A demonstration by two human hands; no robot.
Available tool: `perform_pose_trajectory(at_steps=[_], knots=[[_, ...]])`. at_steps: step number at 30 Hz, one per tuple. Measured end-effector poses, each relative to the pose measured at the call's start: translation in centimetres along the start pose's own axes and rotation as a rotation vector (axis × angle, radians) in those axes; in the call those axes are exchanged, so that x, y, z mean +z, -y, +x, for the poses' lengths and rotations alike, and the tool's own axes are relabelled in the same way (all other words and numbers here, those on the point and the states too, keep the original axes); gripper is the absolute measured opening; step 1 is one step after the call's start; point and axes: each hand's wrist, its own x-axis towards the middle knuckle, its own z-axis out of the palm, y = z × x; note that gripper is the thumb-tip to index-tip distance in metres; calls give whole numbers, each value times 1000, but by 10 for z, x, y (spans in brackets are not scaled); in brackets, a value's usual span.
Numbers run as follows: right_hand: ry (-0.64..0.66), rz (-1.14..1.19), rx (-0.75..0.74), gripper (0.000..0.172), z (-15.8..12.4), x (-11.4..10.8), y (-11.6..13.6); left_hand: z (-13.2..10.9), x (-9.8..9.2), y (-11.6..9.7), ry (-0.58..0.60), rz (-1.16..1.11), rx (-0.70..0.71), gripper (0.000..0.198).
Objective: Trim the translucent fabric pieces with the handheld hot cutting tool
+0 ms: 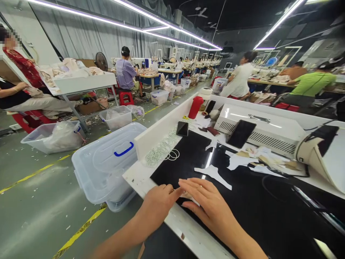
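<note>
My left hand is closed, its fingers curled at the near edge of the black board, with its fingertips meeting those of my right hand. Between the two hands shows a small pale fabric piece, mostly covered by my fingers. The right fingers lie over it, with the thumb underneath on the near side. Just beyond my hands, a white Y-shaped cut piece lies flat on the black board. Farther back are a smaller white piece and another white cut piece.
Pale green elastic loops lie by the table's raised left wall. A phone leans before a white vented machine. Behind stands a red bottle. A lidded plastic bin sits left on the floor. Several people work at tables beyond.
</note>
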Motion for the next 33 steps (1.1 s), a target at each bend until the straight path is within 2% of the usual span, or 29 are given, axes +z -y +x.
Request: perform_pose_trajectory(at_steps=[7, 13, 19, 26, 33], knots=[[-192, -262, 83, 21, -45, 2, 11, 6, 2, -19, 33, 138, 156, 57], [-327, -370, 139, 14, -74, -5, 23, 11, 4, -34, 60, -9, 167, 45], [-330, -421, 136, 24, -99, -9, 30, 14, -3, -53, 114, -312, 121, 40], [-372, -455, 113, 24, -110, -14, 30, 14, -18, -71, 312, -566, -36, 32], [-345, -310, 143, 24, -104, -16, 32, 16, -21, -70, 320, -611, 34, 34]])
